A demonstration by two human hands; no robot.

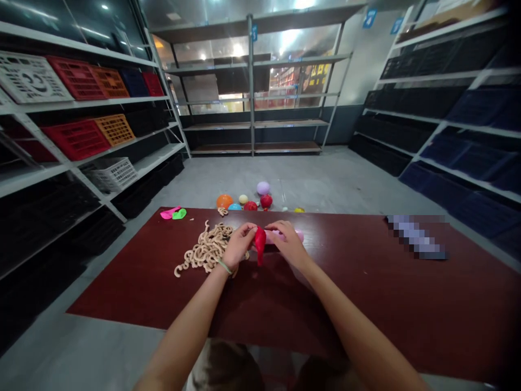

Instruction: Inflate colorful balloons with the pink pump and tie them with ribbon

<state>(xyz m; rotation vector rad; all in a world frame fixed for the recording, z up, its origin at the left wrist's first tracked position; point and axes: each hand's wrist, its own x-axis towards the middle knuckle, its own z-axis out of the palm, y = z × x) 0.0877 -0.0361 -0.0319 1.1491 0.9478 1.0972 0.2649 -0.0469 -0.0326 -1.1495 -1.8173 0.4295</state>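
Observation:
Both my hands are over the middle of a dark red table (366, 293). My left hand (238, 244) pinches the top of a limp red balloon (259, 245), which hangs down between the hands. My right hand (287, 241) is closed at the balloon's other side, with a pink object (299, 235) showing just behind its fingers. A pile of beige curled pieces (205, 251) lies on the table right beside my left hand. A green band circles my left wrist.
Flat pink and green balloons (173, 213) lie at the table's far left corner. Several inflated balloons (252, 202) sit on the floor beyond the table. A blurred object (417, 237) rests at the table's right. Metal shelves with crates line both sides and the back.

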